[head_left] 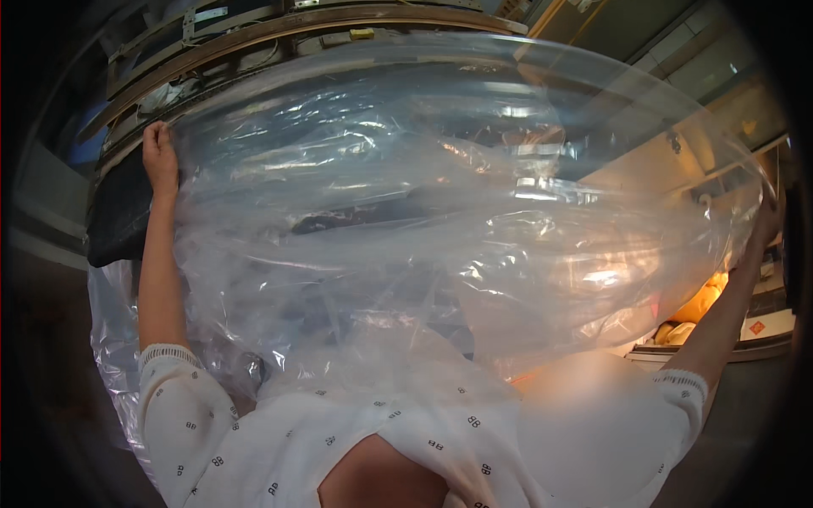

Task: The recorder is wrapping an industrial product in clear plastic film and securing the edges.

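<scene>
A large clear plastic sheet (356,254) spreads across most of the view in front of my chest, wrinkled and shiny, and taut along its far edge. I cannot tell whether it is a single layer or a bag. At the far left, my left hand (159,159) is raised with its fingers closed on the sheet's edge. My right arm stretches out to the far right, where my right hand (768,222) grips the opposite edge; its fingers are partly hidden and dim. Loose folds hang down against my white patterned shirt.
Wooden rails (339,19) run along the back, with a small yellow object (362,34) by them. A black, rounded padded piece (120,216) lies beneath my left hand. At lower right, lit orange-yellow items (701,303) sit near a white box (754,328) with a red mark.
</scene>
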Demonstrator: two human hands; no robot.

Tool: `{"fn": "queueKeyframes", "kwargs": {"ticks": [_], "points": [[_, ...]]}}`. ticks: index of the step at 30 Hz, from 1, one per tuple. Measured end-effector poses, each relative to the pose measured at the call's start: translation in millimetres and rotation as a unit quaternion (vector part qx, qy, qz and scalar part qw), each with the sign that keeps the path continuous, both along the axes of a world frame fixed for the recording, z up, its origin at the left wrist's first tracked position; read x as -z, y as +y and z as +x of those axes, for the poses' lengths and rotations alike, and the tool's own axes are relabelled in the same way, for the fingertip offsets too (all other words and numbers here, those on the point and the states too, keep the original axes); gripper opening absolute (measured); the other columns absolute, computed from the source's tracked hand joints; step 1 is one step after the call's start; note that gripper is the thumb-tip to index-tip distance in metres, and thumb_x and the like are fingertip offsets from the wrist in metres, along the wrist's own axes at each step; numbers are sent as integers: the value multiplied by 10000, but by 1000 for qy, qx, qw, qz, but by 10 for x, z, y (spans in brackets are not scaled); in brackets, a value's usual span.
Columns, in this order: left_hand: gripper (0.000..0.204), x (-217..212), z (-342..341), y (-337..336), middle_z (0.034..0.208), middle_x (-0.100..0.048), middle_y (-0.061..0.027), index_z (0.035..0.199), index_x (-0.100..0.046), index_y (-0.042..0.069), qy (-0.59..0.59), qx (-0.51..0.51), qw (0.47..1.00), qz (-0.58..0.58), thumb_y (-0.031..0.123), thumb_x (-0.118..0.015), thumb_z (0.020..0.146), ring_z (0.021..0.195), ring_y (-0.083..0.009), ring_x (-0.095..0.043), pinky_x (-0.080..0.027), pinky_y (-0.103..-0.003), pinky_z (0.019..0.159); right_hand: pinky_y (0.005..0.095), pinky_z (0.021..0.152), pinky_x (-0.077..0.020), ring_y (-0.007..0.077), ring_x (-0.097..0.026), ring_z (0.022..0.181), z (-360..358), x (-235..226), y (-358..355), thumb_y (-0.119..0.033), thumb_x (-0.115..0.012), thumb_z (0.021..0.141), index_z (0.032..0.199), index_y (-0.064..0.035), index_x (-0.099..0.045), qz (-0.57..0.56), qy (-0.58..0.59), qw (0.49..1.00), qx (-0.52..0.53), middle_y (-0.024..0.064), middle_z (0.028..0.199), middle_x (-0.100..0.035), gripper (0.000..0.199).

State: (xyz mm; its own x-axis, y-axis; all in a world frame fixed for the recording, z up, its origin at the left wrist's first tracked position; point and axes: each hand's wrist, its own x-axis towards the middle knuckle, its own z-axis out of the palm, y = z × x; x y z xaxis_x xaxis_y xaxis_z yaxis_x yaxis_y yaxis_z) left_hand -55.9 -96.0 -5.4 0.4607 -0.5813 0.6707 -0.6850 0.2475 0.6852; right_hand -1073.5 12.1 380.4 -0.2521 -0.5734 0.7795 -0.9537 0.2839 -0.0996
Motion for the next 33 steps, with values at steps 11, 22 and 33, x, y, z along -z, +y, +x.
{"fn": "queueKeyframes", "kwargs": {"ticks": [11,22,33], "points": [[276,317,2975,1613,1037,-575,-168,1056,-550,8,-247,-355,887,160,212,-425,917,979,-331,-541,-413,-369,834,395,985,-315,289,-409,1181,3181,3405,-1400,-322,-704,706,1293,-97,-402,180,134,954,-200,131,1310,-405,697],[297,433,3077,1615,1066,-574,-174,1086,-544,14,-275,-336,872,226,219,-405,924,999,-340,-534,-413,-373,840,301,740,-405,213,-517,852,3579,3220,-2216,-311,-675,751,1057,-105,-602,180,89,943,-265,65,999,-548,376],[348,-41,2460,2067,1059,-584,-107,1121,-539,25,72,-264,956,109,292,-516,899,947,-218,-552,-422,-305,838,299,662,-452,168,-595,714,4007,3724,-3267,-314,-652,723,830,-90,-634,260,-228,861,-372,51,761,-639,248]]}}
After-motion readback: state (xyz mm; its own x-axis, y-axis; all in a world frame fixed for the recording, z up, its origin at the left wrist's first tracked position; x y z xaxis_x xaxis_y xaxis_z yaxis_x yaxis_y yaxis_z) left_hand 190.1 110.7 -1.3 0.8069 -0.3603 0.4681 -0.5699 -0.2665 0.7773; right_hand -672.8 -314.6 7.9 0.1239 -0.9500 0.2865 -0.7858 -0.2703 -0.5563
